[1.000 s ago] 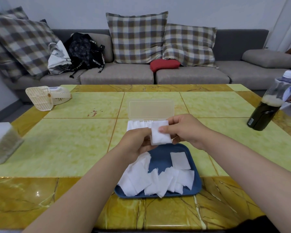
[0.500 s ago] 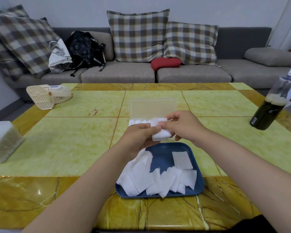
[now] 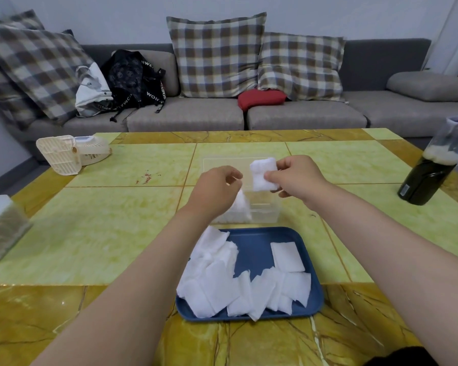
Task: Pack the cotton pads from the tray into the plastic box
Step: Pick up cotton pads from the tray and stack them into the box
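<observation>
Pinching white square cotton pads (image 3: pixel 263 175) in right hand (image 3: pixel 294 178) above clear plastic box (image 3: pixel 265 210) for insertion; cannot tell what curled left hand (image 3: pixel 214 191) holds.

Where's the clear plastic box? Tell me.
Head view, centre: the clear plastic box sits on the yellow tiled table, just beyond the blue plastic tray, partly hidden by the left hand.

White sq. cotton pads (image 3: pixel 222 283) heaped in blue tray (image 3: pixel 254 241), mid near edge of table (image 3: pixel 117 233). Clear box (image 3: pixel 265 207) just behind, lid up, few pads (image 3: pixel 242 207) inside left; one stack (image 3: pixel 263 175) above it.
</observation>
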Demonstrator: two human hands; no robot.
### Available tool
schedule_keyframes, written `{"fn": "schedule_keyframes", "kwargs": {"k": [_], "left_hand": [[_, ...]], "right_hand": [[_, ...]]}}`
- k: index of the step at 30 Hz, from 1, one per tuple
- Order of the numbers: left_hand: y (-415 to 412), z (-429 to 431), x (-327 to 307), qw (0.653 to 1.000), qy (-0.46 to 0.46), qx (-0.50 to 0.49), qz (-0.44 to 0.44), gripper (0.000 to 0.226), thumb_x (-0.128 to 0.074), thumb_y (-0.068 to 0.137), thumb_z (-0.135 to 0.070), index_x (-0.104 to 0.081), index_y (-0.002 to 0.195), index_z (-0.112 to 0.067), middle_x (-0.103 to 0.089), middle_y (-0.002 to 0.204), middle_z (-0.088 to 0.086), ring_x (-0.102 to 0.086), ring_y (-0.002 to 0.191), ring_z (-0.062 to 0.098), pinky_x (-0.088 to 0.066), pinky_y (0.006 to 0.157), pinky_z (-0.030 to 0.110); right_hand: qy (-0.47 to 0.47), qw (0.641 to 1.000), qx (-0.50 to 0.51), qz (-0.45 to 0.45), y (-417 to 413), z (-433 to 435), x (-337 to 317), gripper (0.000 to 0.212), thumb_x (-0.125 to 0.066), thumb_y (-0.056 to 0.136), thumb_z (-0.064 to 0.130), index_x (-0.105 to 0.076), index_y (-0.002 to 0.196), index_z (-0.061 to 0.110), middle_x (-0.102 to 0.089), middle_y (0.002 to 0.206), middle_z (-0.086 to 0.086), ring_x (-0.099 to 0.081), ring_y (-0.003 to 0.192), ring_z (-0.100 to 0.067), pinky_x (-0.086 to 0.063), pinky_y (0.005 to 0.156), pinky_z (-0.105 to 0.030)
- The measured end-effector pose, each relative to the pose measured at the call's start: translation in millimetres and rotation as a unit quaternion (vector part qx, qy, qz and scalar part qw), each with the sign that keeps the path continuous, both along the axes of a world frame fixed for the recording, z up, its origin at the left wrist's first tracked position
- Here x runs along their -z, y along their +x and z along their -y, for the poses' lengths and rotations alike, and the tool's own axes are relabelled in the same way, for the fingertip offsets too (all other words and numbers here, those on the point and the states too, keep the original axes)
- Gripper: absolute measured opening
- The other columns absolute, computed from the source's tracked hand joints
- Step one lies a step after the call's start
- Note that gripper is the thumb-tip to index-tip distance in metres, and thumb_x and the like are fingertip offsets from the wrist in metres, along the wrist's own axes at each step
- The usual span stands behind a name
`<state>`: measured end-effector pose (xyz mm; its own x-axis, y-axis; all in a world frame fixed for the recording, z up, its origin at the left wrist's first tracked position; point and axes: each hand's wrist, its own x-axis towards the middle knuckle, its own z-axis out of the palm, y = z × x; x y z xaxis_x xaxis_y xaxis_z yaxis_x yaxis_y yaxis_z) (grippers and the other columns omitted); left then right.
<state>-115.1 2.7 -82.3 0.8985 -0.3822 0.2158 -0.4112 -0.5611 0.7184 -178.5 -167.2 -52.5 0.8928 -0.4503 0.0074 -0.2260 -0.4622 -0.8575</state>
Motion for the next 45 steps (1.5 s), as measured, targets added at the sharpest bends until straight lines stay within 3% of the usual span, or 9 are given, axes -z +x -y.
{"fn": "schedule_keyframes", "kwargs": {"k": [4, 7, 13, 19, 22, 29, 34, 42, 45], "left_hand": [[12.8, 6.3, 18.6, 0.993, 0.115, 0.012, 0.029, 0.022, -0.062, 0.095, -0.026, -0.075, 0.113, -0.026, -0.070, 0.113, -0.007, -0.060, 0.090, 0.010, -0.044, 0.075, 0.022], [16.8, 6.4, 27.1, 0.990, 0.135, 0.018, 0.020, 0.025, -0.061, 0.092, -0.025, -0.076, 0.113, -0.026, -0.071, 0.113, -0.005, -0.058, 0.089, 0.014, -0.052, 0.077, 0.028], [20.1, -3.4, 31.5, 0.994, 0.105, 0.017, -0.002, 0.027, -0.059, 0.091, -0.022, -0.076, 0.112, -0.022, -0.070, 0.108, -0.003, -0.058, 0.112, 0.015, -0.055, 0.090, 0.033], [20.1, -1.8, 34.8, 0.996, 0.083, 0.026, 0.020, 0.025, -0.059, 0.094, -0.022, -0.076, 0.112, -0.018, -0.071, 0.107, -0.001, -0.060, 0.104, 0.017, -0.047, 0.079, 0.026], [18.9, -1.9, 35.6, 0.997, 0.067, 0.024, 0.039, 0.027, -0.055, 0.098, -0.019, -0.073, 0.118, -0.016, -0.073, 0.114, 0.000, -0.063, 0.102, 0.016, -0.046, 0.079, 0.024], [15.2, -1.2, 41.7, 0.988, 0.086, 0.046, 0.116, 0.028, -0.058, 0.098, -0.037, -0.072, 0.119, -0.026, -0.065, 0.115, -0.003, -0.051, 0.113, 0.016, -0.042, 0.087, 0.026], [11.9, 1.6, 40.9, 0.981, 0.141, 0.054, 0.123, 0.028, -0.056, 0.096, -0.035, -0.074, 0.116, -0.027, -0.065, 0.118, 0.000, -0.049, 0.114, 0.020, -0.046, 0.094, 0.036], [-5.5, 1.1, 25.6, 0.970, 0.148, 0.067, 0.181, 0.029, -0.057, 0.097, -0.032, -0.070, 0.122, -0.024, -0.065, 0.118, -0.001, -0.052, 0.113, 0.020, -0.043, 0.091, 0.030], [-22.6, 5.0, 17.0, 0.973, 0.128, 0.101, 0.166, 0.022, -0.058, 0.098, -0.028, -0.071, 0.114, -0.024, -0.064, 0.107, -0.007, -0.053, 0.106, 0.014, -0.040, 0.081, 0.023]], "right_hand": [[-0.163, 0.982, -0.024, -0.090, 16.7, -0.2, 8.6, 0.022, -0.071, 0.080, 0.014, -0.071, 0.086, -0.007, -0.073, 0.081, -0.021, -0.071, 0.065, -0.027, -0.049, 0.058, -0.033], [-0.262, 0.953, -0.025, -0.148, 24.5, -8.9, 14.3, 0.025, -0.067, 0.078, 0.015, -0.052, 0.060, 0.007, -0.052, 0.056, -0.007, -0.051, 0.054, -0.024, -0.033, 0.048, -0.024], [-0.369, 0.903, 0.021, -0.218, 32.6, -25.5, 12.5, 0.015, -0.061, 0.080, 0.006, -0.052, 0.071, 0.014, -0.054, 0.072, 0.000, -0.049, 0.056, -0.016, -0.034, 0.045, -0.023], [-0.237, 0.940, -0.037, -0.244, 41.2, -34.4, 19.0, 0.027, -0.070, 0.083, 0.035, -0.067, 0.071, 0.010, -0.063, 0.063, 0.001, -0.055, 0.056, -0.018, -0.042, 0.055, -0.024], [-0.104, 0.968, -0.037, -0.225, 44.9, -27.6, 21.1, 0.025, -0.057, 0.088, 0.019, -0.077, 0.084, 0.004, -0.076, 0.069, 0.002, -0.056, 0.064, -0.020, -0.046, 0.062, -0.027], [-0.187, 0.945, -0.055, -0.263, 42.3, -23.6, 27.3, 0.024, -0.063, 0.081, 0.006, -0.048, 0.064, 0.011, -0.037, 0.066, -0.005, -0.030, 0.055, -0.022, -0.024, 0.048, -0.027], [-0.174, 0.946, -0.107, -0.253, 41.0, -21.5, 30.5, 0.030, -0.065, 0.086, 0.009, -0.075, 0.114, 0.001, -0.058, 0.085, -0.015, -0.037, 0.063, -0.025, -0.029, 0.048, -0.027], [-0.202, 0.962, -0.148, -0.107, 2.5, -3.3, 5.1, 0.023, -0.057, 0.092, 0.009, -0.078, 0.093, 0.019, -0.074, 0.079, 0.010, -0.064, 0.078, -0.007, -0.045, 0.060, -0.019], [-0.210, 0.934, -0.228, -0.175, -23.8, -0.1, -1.4, 0.014, -0.063, 0.089, 0.019, -0.076, 0.088, 0.021, -0.077, 0.079, 0.007, -0.064, 0.063, -0.006, -0.048, 0.055, -0.019]]}}
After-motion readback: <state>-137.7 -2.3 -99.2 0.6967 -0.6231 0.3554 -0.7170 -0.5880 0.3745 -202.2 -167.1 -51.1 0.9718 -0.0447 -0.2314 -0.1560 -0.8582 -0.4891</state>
